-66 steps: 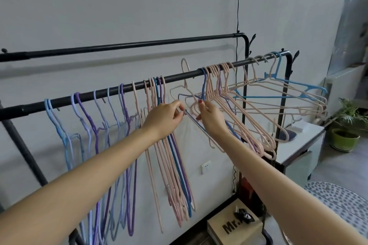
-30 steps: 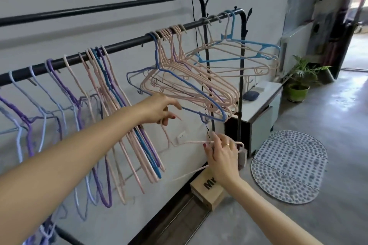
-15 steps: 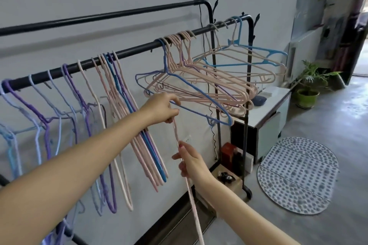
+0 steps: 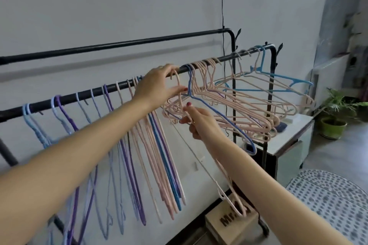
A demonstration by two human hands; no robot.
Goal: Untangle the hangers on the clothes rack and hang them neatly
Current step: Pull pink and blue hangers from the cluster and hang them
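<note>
The black front rail (image 4: 95, 93) carries neat left hangers (image 4: 127, 145) and tangled right hangers (image 4: 239, 105).

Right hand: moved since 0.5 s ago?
Yes. The right hand rose with the pink hanger, from well below the front rail to nearer it.

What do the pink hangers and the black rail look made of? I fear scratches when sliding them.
Pink hangers: thin rods with a matte, soft-looking skin, probably coated wire, possibly plain plastic. Black rail: round tube with a dull sheen, likely painted or powder-coated metal.
</note>
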